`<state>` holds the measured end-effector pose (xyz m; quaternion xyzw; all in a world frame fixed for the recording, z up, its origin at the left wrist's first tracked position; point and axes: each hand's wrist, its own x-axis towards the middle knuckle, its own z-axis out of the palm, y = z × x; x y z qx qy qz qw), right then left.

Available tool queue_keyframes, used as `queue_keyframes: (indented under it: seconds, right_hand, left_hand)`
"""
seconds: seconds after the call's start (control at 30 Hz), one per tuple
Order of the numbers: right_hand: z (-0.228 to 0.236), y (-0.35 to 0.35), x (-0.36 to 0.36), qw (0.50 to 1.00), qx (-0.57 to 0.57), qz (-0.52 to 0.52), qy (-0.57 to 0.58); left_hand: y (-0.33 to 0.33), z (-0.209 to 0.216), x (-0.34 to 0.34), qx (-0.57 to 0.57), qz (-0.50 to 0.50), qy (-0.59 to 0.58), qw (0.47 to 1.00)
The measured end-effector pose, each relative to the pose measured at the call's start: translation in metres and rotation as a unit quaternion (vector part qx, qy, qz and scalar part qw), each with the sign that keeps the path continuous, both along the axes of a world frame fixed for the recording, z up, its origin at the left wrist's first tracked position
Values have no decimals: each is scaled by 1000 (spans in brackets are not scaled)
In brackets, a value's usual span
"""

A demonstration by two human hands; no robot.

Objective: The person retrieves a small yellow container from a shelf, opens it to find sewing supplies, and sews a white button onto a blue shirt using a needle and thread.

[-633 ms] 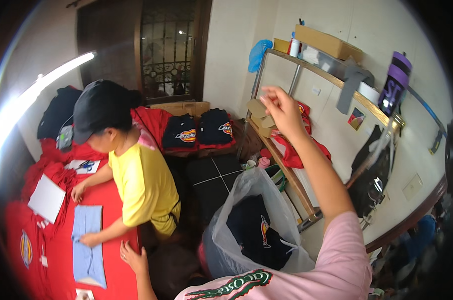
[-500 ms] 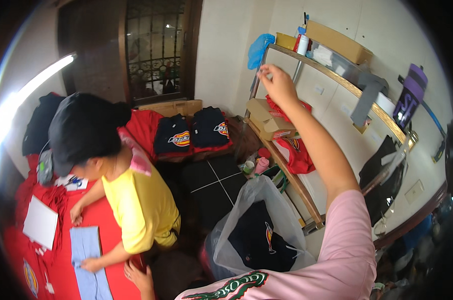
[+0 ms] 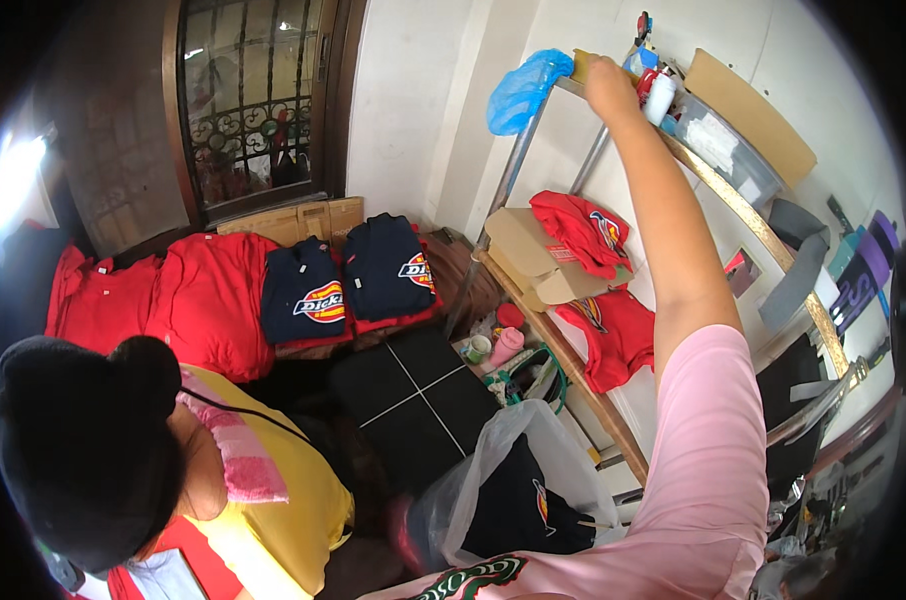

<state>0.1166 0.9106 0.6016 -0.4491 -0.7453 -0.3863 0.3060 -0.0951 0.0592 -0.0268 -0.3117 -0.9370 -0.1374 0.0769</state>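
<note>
My right arm, in a pink sleeve, is stretched up to the top of the metal rack at the back right. My right hand (image 3: 610, 92) is at a yellow container (image 3: 581, 66) there, and its fingers are hidden, so their grip does not show. Beside the container hangs a blue plastic bag (image 3: 525, 95). To the hand's right stand a white bottle (image 3: 660, 98) and a clear plastic bin (image 3: 718, 145) with white material inside. My left hand is out of the picture.
A person (image 3: 223, 480) in a yellow shirt and black cap bends at the lower left. Folded dark shirts (image 3: 308, 290) and red clothes (image 3: 208, 300) lie along the back. A cardboard box (image 3: 528, 255) sits on the lower shelf. Below me stands a clear plastic bag (image 3: 473, 490) with dark clothing.
My right hand has gone from raised in the air to the yellow container. The view has turned right and shifted. The hand at the lower left has left the picture.
</note>
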Motion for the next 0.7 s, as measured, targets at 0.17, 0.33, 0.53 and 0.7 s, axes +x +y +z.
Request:
queue_keyframes:
  seconds: [0.17, 0.33, 0.53, 0.7]
  right_hand:
    - [21, 31, 8, 999, -9, -26, 42]
    - [9, 35, 14, 997, 2, -53, 48]
    - [-37, -79, -42, 966, 197, 163, -36]
    - [-98, -249, -28, 910, 40, 406, 69]
  left_hand:
    - [8, 13, 0, -20, 2, -8, 1000]
    - [14, 15, 4, -29, -1, -14, 999]
    - [-5, 12, 19, -39, 11, -18, 999]
    - [5, 41, 26, -81, 27, -85, 993]
